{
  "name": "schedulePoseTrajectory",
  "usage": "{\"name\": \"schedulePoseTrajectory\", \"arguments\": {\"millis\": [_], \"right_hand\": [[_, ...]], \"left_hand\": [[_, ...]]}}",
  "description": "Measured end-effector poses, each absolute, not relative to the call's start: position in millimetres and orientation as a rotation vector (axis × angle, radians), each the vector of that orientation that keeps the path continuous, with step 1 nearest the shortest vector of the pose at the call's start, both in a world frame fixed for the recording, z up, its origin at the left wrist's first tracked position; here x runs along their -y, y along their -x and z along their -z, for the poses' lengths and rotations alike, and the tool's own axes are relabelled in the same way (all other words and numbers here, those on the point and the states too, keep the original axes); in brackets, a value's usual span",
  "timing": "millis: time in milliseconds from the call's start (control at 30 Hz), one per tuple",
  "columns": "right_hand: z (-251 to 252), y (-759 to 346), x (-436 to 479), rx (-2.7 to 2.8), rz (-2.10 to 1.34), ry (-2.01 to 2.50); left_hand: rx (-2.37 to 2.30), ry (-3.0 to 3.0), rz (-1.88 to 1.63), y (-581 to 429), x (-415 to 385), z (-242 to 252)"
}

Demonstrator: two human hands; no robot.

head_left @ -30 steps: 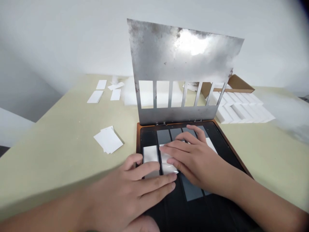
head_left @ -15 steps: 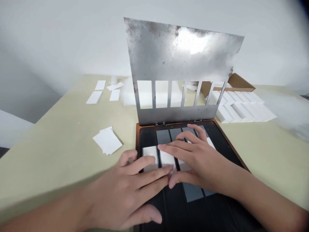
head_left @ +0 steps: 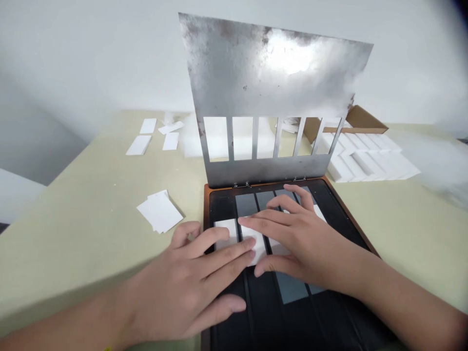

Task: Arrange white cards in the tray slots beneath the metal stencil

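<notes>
White cards lie in a row on a black board point(head_left: 226, 312) with grey strips. My left hand point(head_left: 197, 273) is open, fingers stretched out, its fingertips resting on a white card point(head_left: 255, 234) in the row. Another white card point(head_left: 226, 228) lies partly beneath its index finger. From the right, my right hand point(head_left: 296, 234) reaches across with fingers spread, a fingertip touching the top of that same middle card. It covers much of the cards further right. Behind the board a hinged metal plate point(head_left: 234, 83) with a row of rectangular cut-outs stands raised.
A loose stack of white cards point(head_left: 161, 212) lies left of the board. More cards point(head_left: 139, 145) are at the far left. White stacked blocks point(head_left: 369, 161) and an open cardboard box point(head_left: 365, 118) stand at the back right, near the wall.
The view has shifted slightly. My left hand's fingers have drawn back a little from my right thumb, showing more of the middle card. My right hand stays nearly in place.
</notes>
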State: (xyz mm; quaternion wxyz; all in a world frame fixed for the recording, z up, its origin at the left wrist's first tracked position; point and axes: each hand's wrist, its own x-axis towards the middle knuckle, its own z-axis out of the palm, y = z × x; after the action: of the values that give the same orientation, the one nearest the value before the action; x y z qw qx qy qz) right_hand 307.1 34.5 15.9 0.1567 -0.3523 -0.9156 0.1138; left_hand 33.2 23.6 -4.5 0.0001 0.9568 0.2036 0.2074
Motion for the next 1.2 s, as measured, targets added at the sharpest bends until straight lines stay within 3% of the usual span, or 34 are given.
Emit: {"name": "schedulePoseTrajectory", "arguments": {"millis": [233, 367, 500, 1067, 1200], "right_hand": [[-14, -307, -35, 2.632, -0.301, 1.04], [-10, -303, -36, 2.602, -0.264, 1.037], [-7, -301, -37, 2.561, -0.238, 1.027], [-11, -301, -35, 2.567, -0.302, 1.052], [-8, -300, -37, 2.624, -0.162, 1.19]], "left_hand": [[-0.743, -3.002, -0.668, -30, -21, 7], [-0.517, -3.003, -0.732, -29, -19, 2], [-0.328, -3.027, -0.552, -33, -20, -1], [-0.631, -2.967, -0.496, -34, -19, 1], [-0.595, -2.946, -0.518, -37, -20, -3]]}}
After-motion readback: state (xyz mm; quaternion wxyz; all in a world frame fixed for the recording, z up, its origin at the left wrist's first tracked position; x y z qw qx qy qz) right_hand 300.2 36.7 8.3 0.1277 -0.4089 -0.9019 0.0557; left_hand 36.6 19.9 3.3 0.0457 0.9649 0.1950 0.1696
